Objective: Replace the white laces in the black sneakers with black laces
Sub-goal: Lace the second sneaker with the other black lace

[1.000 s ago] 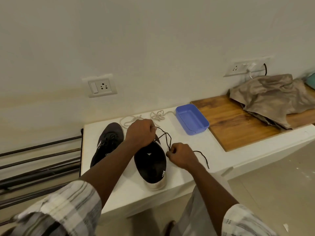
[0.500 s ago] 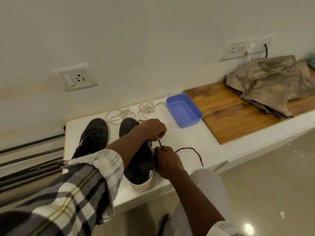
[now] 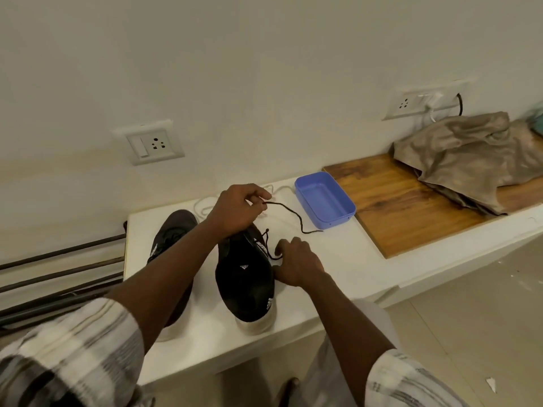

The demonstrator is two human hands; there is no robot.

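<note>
- Firstly, at far left: dark metal rods (image 3: pixel 58 259), running lengthwise beside the white bench (image 3: pixel 338 259); no part of the job.
- Wall socket (image 3: pixel 150 143): on the wall above the bench's left end.
- Left sneaker (image 3: pixel 173 230): black with a pale sole, toe toward the camera, standing on the bench and partly hidden by the left forearm. Its lacing is too dark to read.
- White laces (image 3: pixel 202 205): a loose tangle on the bench against the wall, behind the shoes.
- Left hand (image 3: pixel 235 210): raised over the back of the right sneaker, thumb and fingertips pinching the black lace (image 3: pixel 293 215) near one end. The free tail droops rightward to the bench, its tip near the blue box.
- Right sneaker (image 3: pixel 244 277): black, upright, mid-bench, toe toward the camera. The black lace runs into its upper eyelets; how many rows are filled cannot be told.
- Right hand (image 3: pixel 296 264): set against the shoe's right side at the eyelets, fingers curled, apparently nipping the lace where it loops out.
- Step in hand, as judged: drawing the black lace through an eyelet of this shoe. To do it well, steady the shoe with the right hand, pull slack through gently with the left, keep the lace untwisted, and check that both ends come out even.
- Blue box (image 3: pixel 323 201): open, just right of the shoes.
- Wooden board (image 3: pixel 396 201): on the bench beside the box, carrying a crumpled cloth (image 3: pixel 470 160) at its far end.
</note>
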